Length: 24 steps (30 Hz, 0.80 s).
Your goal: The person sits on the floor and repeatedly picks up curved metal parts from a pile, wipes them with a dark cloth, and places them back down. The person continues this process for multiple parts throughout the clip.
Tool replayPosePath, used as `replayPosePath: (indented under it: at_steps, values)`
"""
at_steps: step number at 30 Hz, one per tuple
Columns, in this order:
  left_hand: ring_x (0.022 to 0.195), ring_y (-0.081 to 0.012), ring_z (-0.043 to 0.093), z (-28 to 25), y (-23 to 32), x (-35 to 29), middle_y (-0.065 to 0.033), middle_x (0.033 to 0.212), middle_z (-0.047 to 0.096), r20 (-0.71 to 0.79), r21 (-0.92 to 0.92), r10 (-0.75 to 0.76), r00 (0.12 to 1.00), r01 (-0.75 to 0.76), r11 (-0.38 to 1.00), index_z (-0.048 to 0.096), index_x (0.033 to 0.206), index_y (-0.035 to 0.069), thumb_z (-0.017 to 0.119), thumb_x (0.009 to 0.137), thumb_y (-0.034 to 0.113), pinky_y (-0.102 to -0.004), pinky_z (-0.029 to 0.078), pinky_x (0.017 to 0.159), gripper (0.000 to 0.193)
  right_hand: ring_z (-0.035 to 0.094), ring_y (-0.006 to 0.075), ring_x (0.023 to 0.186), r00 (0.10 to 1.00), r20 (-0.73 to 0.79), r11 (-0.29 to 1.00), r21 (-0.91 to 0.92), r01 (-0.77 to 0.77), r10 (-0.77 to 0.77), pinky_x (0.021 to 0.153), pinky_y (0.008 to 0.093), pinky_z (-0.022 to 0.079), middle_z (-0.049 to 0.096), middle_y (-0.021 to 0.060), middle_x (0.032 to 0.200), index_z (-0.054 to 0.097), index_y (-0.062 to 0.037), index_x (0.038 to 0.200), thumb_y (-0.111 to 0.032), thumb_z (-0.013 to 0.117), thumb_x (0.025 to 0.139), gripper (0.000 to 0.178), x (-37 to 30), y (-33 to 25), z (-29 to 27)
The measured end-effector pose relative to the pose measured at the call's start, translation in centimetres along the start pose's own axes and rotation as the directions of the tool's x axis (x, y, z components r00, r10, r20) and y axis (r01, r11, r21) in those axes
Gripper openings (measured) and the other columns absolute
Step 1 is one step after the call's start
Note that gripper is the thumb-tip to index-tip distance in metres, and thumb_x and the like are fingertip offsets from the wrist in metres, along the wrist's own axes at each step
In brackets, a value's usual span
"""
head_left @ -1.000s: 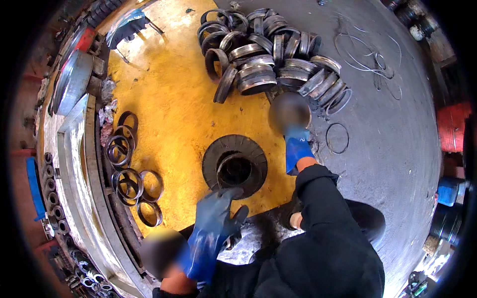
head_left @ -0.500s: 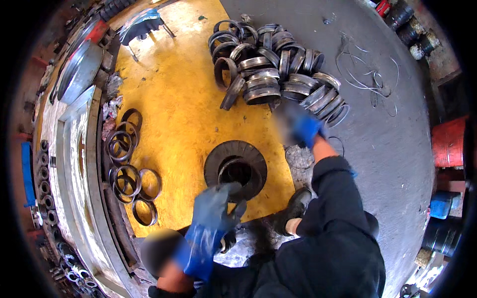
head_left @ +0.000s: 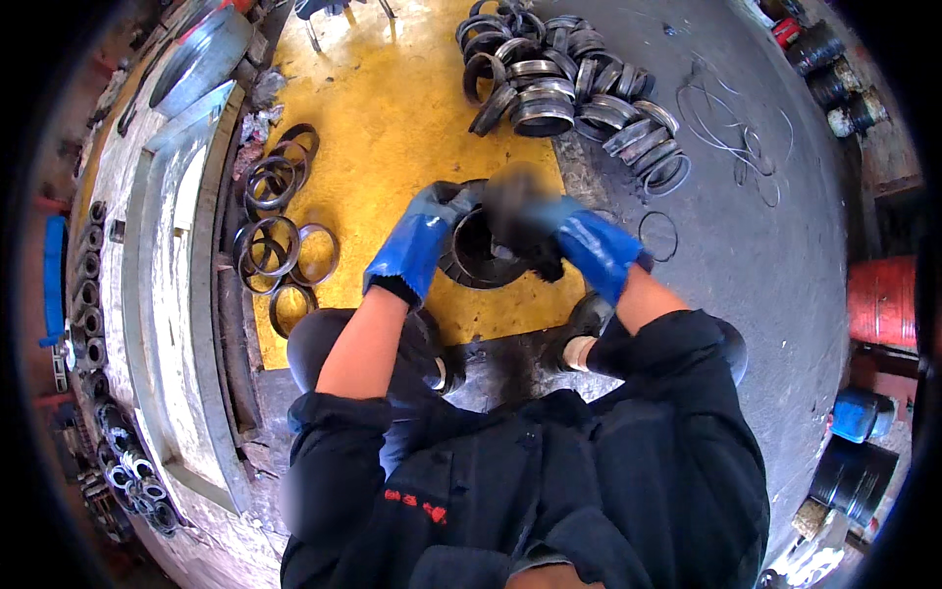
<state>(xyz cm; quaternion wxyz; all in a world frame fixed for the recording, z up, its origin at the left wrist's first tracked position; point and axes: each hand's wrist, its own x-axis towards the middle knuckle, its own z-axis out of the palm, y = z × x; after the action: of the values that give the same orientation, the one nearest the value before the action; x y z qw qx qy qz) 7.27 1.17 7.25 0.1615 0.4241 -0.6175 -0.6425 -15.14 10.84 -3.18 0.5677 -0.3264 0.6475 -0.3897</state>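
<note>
A dark metal ring [head_left: 469,263] stands on a dark round plate [head_left: 449,269] on the yellow floor sheet in front of me. My left hand [head_left: 444,203], in a blue glove with a grey palm, is closed on the ring's far left rim. On the other side my right hand [head_left: 587,236], gloved alike, reaches in over the ring. A dark, ragged-edged thing [head_left: 546,261] hangs under its fingers, perhaps a rag. A blurred patch covers the right fingertips and much of the ring's right side, so their exact contact is hidden.
A heap of dark and shiny metal rings [head_left: 542,110] lies at the far right of the yellow sheet [head_left: 383,128]. Several thinner rings [head_left: 316,253] lie at left beside a long metal frame [head_left: 196,294]. Loose wire [head_left: 731,142] lies on the grey floor; a red drum [head_left: 881,301] stands at right.
My view has shifted, and I am bent closer. The right hand came from the heap to the ring with a dark thing. The left hand moved forward and took hold of the ring's rim.
</note>
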Motion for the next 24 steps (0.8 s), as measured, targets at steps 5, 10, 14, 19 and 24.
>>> replayPosePath:
  at_steps: [5,10,14,19,24]
  values:
    - [0.101,-0.0174,0.059,1.7,-0.8,-2.6,-0.0112,0.115,0.063,0.227,-0.294,-0.011,0.974,0.079,0.952,0.055,0.126,-0.002,0.062,0.092,0.032,-0.0276,0.046,0.089,0.048,0.064,0.0251,0.096,0.997,-0.064,0.996,-0.087,0.034,-0.040,0.085,0.0346,0.049,0.068,0.0136,0.107,0.067,-0.0053,0.112,-0.035,0.073,0.078,0.045,-2.7,-0.1,8.7]
    - [0.092,-0.0165,0.062,3.0,-10.9,4.0,-0.0112,0.108,0.066,-0.008,-0.377,-0.099,0.995,0.088,0.922,0.056,0.122,-0.006,0.069,0.088,0.025,-0.0270,0.050,0.080,0.048,0.061,0.0223,0.101,0.976,-0.173,0.962,0.212,0.170,-0.135,0.087,0.0321,0.048,0.065,0.0120,0.114,0.063,-0.0014,0.115,-0.027,0.062,0.091,0.035,0.5,8.8,9.8]
    - [0.088,-0.0143,0.062,4.9,-8.8,3.9,-0.0063,0.105,0.066,0.053,-0.370,-0.071,0.996,0.086,0.925,0.059,0.118,-0.001,0.072,0.083,0.015,-0.0281,0.051,0.076,0.041,0.068,0.0308,0.077,0.965,-0.211,0.608,0.790,0.074,0.157,0.070,0.0447,0.057,0.069,0.0147,0.090,0.065,-0.0020,0.105,-0.022,0.057,0.093,0.025,-1.0,15.4,2.5]
    - [0.094,-0.0174,0.062,3.4,-14.4,6.7,-0.0102,0.107,0.066,-0.194,-0.286,0.074,0.978,-0.129,0.950,0.059,0.117,-0.003,0.074,0.082,0.020,-0.0304,0.051,0.084,0.045,0.068,0.0282,0.078,0.945,-0.210,0.451,0.889,0.078,0.252,0.069,0.0425,0.056,0.070,0.0097,0.092,0.067,-0.0041,0.096,-0.015,0.064,0.086,0.015,-3.9,12.2,2.9]
    - [0.098,-0.0216,0.061,3.8,-16.2,8.9,-0.0125,0.109,0.065,-0.262,-0.061,0.133,0.956,-0.154,0.986,0.058,0.117,-0.004,0.078,0.078,0.023,-0.0332,0.050,0.087,0.052,0.062,0.0293,0.104,0.919,-0.285,0.939,-0.285,0.190,-0.272,0.087,0.0381,0.051,0.065,0.0141,0.111,0.062,-0.0035,0.111,-0.018,0.073,0.074,0.041,0.1,5.5,6.5]
